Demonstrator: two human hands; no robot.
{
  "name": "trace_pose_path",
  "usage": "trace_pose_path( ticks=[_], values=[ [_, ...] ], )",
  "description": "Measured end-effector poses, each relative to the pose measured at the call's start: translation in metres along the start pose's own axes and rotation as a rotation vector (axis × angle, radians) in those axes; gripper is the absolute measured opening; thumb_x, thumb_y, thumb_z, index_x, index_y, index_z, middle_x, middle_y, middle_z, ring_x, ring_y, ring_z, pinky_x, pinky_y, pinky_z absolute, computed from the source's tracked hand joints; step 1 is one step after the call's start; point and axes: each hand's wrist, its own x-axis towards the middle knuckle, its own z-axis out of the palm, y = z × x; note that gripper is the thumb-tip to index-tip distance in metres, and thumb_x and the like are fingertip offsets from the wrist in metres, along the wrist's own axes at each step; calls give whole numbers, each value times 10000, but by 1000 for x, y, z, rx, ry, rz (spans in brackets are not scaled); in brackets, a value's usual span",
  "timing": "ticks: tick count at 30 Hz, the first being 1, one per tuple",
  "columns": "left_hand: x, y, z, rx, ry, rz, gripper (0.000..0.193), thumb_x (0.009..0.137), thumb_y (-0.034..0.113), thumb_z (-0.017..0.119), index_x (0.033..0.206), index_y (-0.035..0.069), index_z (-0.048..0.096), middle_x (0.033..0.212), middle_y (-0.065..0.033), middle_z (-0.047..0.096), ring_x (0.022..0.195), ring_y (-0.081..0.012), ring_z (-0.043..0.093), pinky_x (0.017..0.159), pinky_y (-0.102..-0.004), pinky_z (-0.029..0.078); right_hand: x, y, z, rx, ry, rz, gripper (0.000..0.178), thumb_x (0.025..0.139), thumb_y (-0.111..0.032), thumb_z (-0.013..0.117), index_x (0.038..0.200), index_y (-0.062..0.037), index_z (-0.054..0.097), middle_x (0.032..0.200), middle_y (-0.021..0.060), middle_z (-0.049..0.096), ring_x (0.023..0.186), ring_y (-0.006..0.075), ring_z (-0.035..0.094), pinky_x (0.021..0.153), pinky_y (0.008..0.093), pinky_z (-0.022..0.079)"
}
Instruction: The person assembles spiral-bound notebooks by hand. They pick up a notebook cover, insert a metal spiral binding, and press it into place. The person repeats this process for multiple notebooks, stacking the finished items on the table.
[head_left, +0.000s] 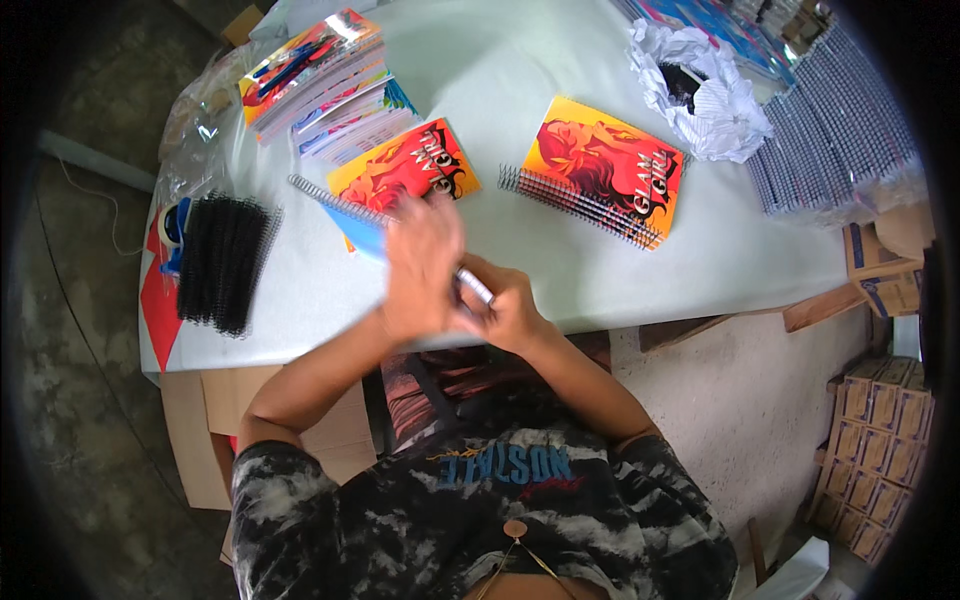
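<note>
My left hand point(424, 268) is smeared by motion, raised over the near edge of a notebook with a red and yellow cover point(410, 165). A dark spiral coil point(335, 197) runs along that notebook's edge and sticks out past its left end, with a blue sheet point(355, 235) on the near side. Close beside the left hand, my right hand point(508, 308) is closed around a short silvery object point(475, 286), whose kind I cannot make out. To the right lies a pile of coil-bound notebooks point(605, 170) with the same cover.
Unbound booklets point(345, 100) are stacked at the far left, with pens point(290, 68) on top. Black spiral coils point(225, 262) lie in a heap beside a tape dispenser point(174, 235). Crumpled paper point(715, 125) and stacked bound notebooks point(840, 120) occupy the right; boxes point(875, 450) stand below.
</note>
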Motion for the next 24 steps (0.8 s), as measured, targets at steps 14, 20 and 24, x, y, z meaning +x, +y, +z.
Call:
trace_pose_path(
  ticks=[14,20,24],
  values=[
    [-46,21,11,-65,136,170,1093,741,730,464,1417,-31,64,1389,-391,114,1309,-539,97,1019,-642,49,7,-4,-9,-72,3,-245,559,810,-164,621,1302,1,411,1265,207,478,1126,353,509,924,379,424],
    [18,63,-77,-759,-122,-235,504,932,209,436,1285,-136,335,1215,-306,460,1129,-359,500,929,-369,416,22,-59,-22,-317,-22,-405,702,809,-336,593,1389,-78,291,1385,170,303,1301,388,244,1049,556,143],
    [32,47,-67,-1065,3,-847,232,919,127,519,1051,-46,600,908,-94,655,790,-105,602,715,-230,473,42,-81,-53,-329,-113,112,343,845,-226,605,1105,-4,584,946,94,620,870,171,571,786,324,420]
  ],
)
